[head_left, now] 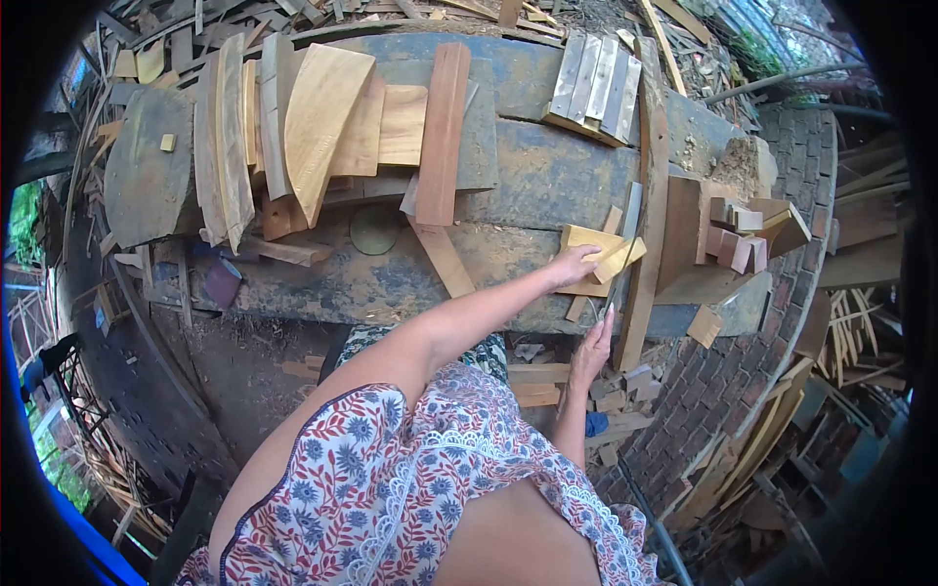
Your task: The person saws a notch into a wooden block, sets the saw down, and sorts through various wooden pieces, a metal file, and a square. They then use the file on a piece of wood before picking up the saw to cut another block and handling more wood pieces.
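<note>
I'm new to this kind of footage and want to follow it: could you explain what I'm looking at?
There is no machine here, just a person working with two bare hands. The single picture comes from a camera worn on the head, looking forward and down, so the person's patterned clothing fills the bottom. The left hand holds a pale wood block. The right hand grips a thin tool that reaches to the block; its exact type is hard to tell. On the worn workbench lie curved wood pieces, a reddish-brown beam and, farther right, a bundle of narrow strips.
</note>
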`<state>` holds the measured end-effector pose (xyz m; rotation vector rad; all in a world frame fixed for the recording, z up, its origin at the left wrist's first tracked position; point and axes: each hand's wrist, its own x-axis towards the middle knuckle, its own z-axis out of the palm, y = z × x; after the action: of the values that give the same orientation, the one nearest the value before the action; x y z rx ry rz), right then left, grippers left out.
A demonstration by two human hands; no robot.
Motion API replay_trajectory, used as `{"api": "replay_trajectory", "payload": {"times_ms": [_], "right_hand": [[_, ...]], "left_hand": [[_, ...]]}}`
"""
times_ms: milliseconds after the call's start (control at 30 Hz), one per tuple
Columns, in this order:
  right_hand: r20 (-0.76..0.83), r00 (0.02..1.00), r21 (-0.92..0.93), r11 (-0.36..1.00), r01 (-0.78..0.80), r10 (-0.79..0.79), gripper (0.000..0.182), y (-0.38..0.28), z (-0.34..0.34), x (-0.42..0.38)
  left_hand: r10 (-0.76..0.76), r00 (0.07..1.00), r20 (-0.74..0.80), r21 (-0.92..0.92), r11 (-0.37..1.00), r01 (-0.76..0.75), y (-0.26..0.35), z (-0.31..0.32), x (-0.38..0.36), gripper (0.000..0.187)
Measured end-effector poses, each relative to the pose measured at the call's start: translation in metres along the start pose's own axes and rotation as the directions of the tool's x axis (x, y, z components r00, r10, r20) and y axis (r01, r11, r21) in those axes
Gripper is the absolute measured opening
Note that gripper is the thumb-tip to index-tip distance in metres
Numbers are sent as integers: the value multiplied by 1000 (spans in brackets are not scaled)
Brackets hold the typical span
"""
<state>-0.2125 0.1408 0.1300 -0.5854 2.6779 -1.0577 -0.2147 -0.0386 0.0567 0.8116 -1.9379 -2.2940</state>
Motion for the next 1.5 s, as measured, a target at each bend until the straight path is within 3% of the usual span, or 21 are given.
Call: {"api": "replay_trajectory", "payload": {"times_ms": [67,167,233,333,367,400,433,600,667,800,867,900,967,1000,1033,1067,1100,1167,1233,1300,1500], "right_hand": [[47,994,-2,995,-96,96,42,2,2,-6],[161,953,8,966,-259,255,41,-32,2,-10],[159,967,17,979,-203,198,41,-29,11,-13],[159,984,62,994,-93,82,41,-41,25,-16],[159,987,104,994,-42,25,42,-48,28,-16],[261,948,24,981,-195,182,41,-58,24,-15],[259,950,25,982,-188,175,41,-61,27,-15],[249,966,57,995,-83,66,40,-67,34,-14],[235,971,77,994,-74,54,40,-64,30,-15],[230,965,106,983,-153,125,42,-68,15,-20],[201,974,109,986,-129,105,42,-57,7,-22],[197,974,107,985,-136,113,42,-58,3,-23],[166,980,63,990,-123,111,42,-61,-7,-25],[160,984,5,997,-77,75,42,-58,-11,-23],[155,985,4,997,-80,79,42,-55,-13,-22],[133,982,-69,987,144,-133,41,-53,-15,-20],[128,932,-146,923,356,-339,41,-57,-18,-18],[224,915,-86,929,360,-335,41,-82,-28,-18],[314,890,-26,934,355,-330,41,-100,-38,-16],[572,780,-36,942,334,-254,43,-107,-44,-12],[398,884,-145,934,327,-247,43,-64,-25,23]], "left_hand": [[-277,954,113,-373,878,299,33,-25,-22,55],[-352,935,42,-726,632,271,45,-73,-73,67],[-409,911,-48,-871,464,162,46,-107,-111,74],[-471,856,-214,-953,291,-78,45,-145,-153,77],[-467,858,-216,-953,290,-82,44,-155,-159,77],[-440,865,-239,-959,244,-141,42,-165,-163,76],[-415,871,-264,-960,194,-199,41,-173,-164,75],[-441,850,-289,-957,166,-239,38,-178,-155,62],[-307,878,-367,-851,492,-184,48,-177,-161,56],[-262,875,-406,-718,684,-128,75,-172,-176,53],[-240,852,-465,-475,880,-12,90,-168,-183,47],[-242,855,-459,-474,880,-5,95,-168,-183,47],[-215,810,-546,-210,971,116,105,-169,-178,44],[-214,814,-540,-209,971,117,110,-169,-175,44],[-8,791,-612,100,991,87,115,-168,-171,42],[211,760,-614,401,913,71,117,-167,-167,42],[211,765,-609,403,912,69,116,-165,-164,42],[367,763,-533,508,859,-59,110,-160,-159,41],[380,784,-490,532,843,-76,116,-157,-159,41],[394,803,-448,553,828,-98,117,-155,-158,41],[382,818,-430,575,814,-78,123,-154,-160,45]]}}
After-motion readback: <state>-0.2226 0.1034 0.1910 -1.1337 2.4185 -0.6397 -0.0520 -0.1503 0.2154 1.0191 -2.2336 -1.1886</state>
